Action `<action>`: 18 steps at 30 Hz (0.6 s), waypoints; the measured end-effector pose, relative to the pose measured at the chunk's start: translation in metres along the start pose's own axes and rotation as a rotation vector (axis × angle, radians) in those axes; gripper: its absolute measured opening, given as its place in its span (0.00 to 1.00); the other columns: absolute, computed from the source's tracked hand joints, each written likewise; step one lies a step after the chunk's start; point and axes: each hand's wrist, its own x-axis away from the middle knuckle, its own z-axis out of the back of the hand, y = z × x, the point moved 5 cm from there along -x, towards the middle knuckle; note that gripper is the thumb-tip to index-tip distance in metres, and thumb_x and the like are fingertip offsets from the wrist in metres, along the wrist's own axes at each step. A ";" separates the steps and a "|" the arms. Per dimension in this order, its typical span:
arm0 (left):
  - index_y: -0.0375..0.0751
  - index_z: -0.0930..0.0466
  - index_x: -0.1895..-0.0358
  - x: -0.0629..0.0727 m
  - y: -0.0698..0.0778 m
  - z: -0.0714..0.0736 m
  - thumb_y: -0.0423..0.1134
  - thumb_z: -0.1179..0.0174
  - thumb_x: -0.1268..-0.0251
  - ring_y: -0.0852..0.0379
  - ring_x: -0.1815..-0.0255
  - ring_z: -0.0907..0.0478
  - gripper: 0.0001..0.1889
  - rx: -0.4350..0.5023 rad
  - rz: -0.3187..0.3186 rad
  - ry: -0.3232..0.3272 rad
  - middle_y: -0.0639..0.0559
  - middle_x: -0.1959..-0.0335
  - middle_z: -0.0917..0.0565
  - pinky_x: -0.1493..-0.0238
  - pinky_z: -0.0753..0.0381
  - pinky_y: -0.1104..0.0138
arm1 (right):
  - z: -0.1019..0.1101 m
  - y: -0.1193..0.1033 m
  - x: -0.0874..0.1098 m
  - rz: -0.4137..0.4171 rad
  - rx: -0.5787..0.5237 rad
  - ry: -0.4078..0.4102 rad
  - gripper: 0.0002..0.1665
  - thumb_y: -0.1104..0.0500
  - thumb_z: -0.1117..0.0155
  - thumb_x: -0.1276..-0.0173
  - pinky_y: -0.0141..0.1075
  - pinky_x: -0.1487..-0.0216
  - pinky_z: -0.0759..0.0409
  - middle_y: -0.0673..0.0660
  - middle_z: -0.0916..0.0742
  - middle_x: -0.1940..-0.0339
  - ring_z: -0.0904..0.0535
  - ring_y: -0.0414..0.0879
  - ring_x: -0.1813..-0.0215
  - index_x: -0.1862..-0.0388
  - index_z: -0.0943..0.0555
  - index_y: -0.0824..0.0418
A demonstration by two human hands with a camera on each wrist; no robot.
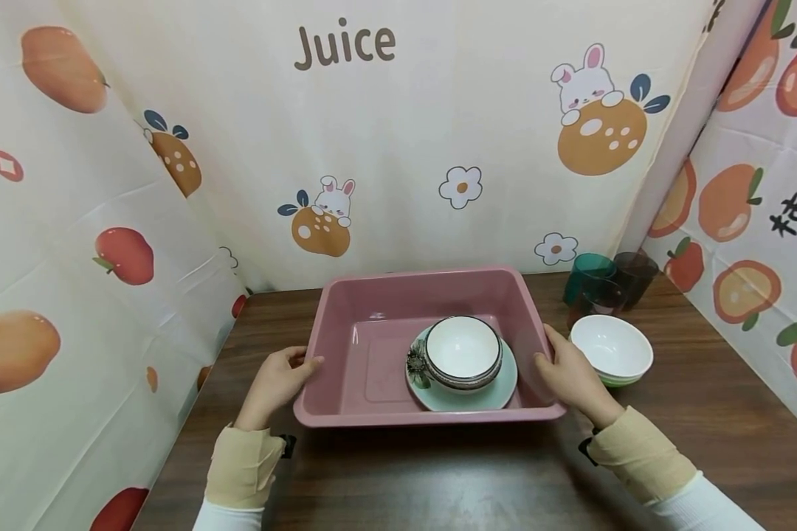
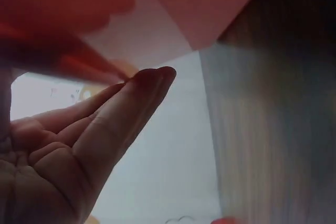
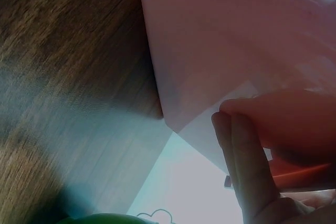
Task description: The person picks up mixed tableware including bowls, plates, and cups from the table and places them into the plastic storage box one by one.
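Observation:
A pink plastic tub (image 1: 365,420) is between my two hands, and I cannot tell whether its base touches the table. Inside it, toward the right, a pale green plate (image 1: 438,398) bears a white bowl (image 1: 463,346) with a dark rim, apparently stacked on another. My left hand (image 1: 280,382) grips the tub's left rim, thumb over the edge; its fingers (image 2: 123,114) show beneath the rim in the left wrist view. On the opposite side, my right hand (image 1: 573,375) pinches the right rim, with its fingers (image 3: 244,150) against the outside in the right wrist view.
Right of the tub, a white bowl (image 1: 611,346) sits on a green one (image 1: 619,382), close to my right hand. Behind them stand a teal cup (image 1: 586,273) and dark cups (image 1: 636,276). Printed curtains (image 1: 398,133) bound the brown wooden table (image 1: 438,479) at the back and sides.

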 end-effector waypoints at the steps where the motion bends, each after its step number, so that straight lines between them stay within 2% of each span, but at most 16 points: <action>1: 0.30 0.23 0.41 0.000 0.000 -0.002 0.49 0.40 0.33 0.52 0.60 0.17 0.26 0.016 -0.002 0.011 0.39 0.55 0.15 0.59 0.19 0.61 | 0.000 0.000 0.000 -0.001 -0.001 0.000 0.31 0.65 0.49 0.31 0.57 0.50 0.19 0.76 0.19 0.44 0.18 0.64 0.48 0.30 0.38 0.74; 4: 0.28 0.22 0.45 0.000 0.000 -0.009 0.43 0.39 0.34 0.57 0.68 0.18 0.22 0.077 0.004 0.027 0.40 0.62 0.14 0.67 0.20 0.66 | 0.000 0.000 0.000 -0.006 -0.006 -0.001 0.32 0.65 0.48 0.31 0.57 0.50 0.19 0.76 0.19 0.44 0.18 0.64 0.49 0.30 0.38 0.74; 7: 0.27 0.21 0.47 0.000 -0.001 -0.014 0.38 0.41 0.35 0.59 0.72 0.19 0.18 0.142 0.025 0.048 0.41 0.66 0.13 0.70 0.21 0.67 | 0.000 0.000 0.001 -0.005 -0.015 -0.001 0.31 0.64 0.48 0.30 0.57 0.51 0.19 0.75 0.19 0.44 0.18 0.64 0.48 0.30 0.38 0.74; 14: 0.26 0.20 0.48 -0.001 -0.002 -0.017 0.34 0.43 0.37 0.60 0.73 0.19 0.17 0.208 0.054 0.083 0.39 0.66 0.12 0.71 0.20 0.68 | 0.007 -0.002 0.003 0.010 -0.036 -0.005 0.34 0.61 0.47 0.28 0.57 0.48 0.20 0.77 0.21 0.41 0.20 0.66 0.45 0.28 0.40 0.76; 18: 0.26 0.20 0.48 0.000 -0.003 -0.017 0.34 0.43 0.37 0.60 0.73 0.19 0.17 0.223 0.073 0.089 0.39 0.65 0.13 0.70 0.20 0.68 | 0.020 -0.004 0.003 0.015 -0.015 0.017 0.35 0.58 0.47 0.26 0.54 0.49 0.19 0.76 0.20 0.42 0.20 0.67 0.44 0.28 0.41 0.78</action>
